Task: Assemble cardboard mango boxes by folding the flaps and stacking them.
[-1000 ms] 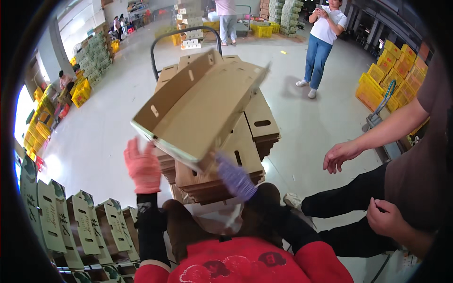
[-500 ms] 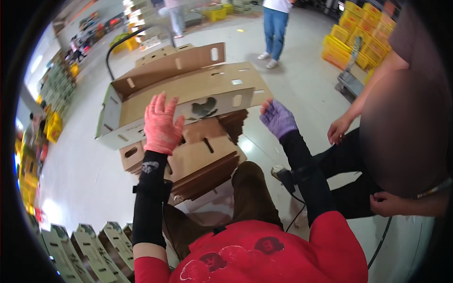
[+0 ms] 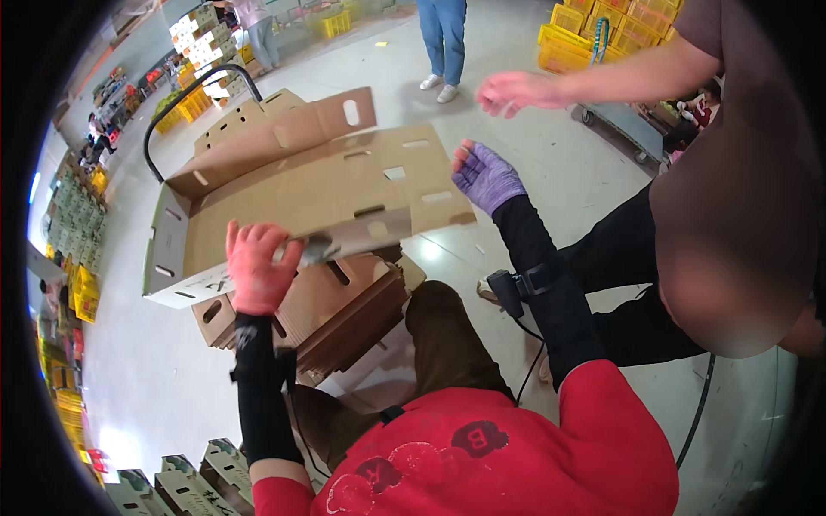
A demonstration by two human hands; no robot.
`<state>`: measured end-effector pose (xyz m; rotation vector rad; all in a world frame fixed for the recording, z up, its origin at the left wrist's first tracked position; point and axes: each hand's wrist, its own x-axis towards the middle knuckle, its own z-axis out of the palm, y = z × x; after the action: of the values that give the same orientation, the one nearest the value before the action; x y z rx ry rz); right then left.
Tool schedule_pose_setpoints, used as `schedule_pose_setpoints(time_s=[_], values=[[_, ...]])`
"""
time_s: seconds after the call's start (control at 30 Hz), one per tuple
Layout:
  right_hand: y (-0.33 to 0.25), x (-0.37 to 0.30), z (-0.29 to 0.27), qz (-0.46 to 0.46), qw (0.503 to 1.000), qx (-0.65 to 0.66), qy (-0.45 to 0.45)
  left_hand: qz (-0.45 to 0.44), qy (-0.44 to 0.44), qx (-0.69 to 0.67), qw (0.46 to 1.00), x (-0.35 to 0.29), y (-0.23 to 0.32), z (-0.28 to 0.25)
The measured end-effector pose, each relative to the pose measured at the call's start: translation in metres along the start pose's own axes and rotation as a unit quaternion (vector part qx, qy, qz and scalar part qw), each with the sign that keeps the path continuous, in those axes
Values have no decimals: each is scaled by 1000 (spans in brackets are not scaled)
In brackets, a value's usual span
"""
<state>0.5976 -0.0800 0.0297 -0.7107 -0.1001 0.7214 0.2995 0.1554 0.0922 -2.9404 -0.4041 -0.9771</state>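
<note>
Cardboard tray (image 3: 297, 176): I'd steady its near wall (image 3: 348, 238) with my left hand (image 3: 261, 268), can't tell if pinching; right hand (image 3: 490, 179), empty, half-curled, should fold the end flap (image 3: 433, 170) squarely.

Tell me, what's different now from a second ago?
The cardboard box has swung from slanting to lying more crosswise. The right hand, near its edge before, now hovers empty off its right end. A co-worker's hand has risen and reaches inward. The left hand stays by the box, the cardboard stack beneath it.
</note>
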Motion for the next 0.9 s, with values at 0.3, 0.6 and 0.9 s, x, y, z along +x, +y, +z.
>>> schedule_pose_setpoints(time_s=[0.3, 0.6, 0.9], values=[[19, 1, 18, 13, 997, -64, 32, -151, 42, 87, 984, -146, -42, -130], [46, 4, 36, -1, 984, -175, -17, -120, -13, 40, 992, -190, -35, -122], [80, -15, 124, -594, 248, -682, -348, 1, -111, 76, 991, -173, -46, -148]])
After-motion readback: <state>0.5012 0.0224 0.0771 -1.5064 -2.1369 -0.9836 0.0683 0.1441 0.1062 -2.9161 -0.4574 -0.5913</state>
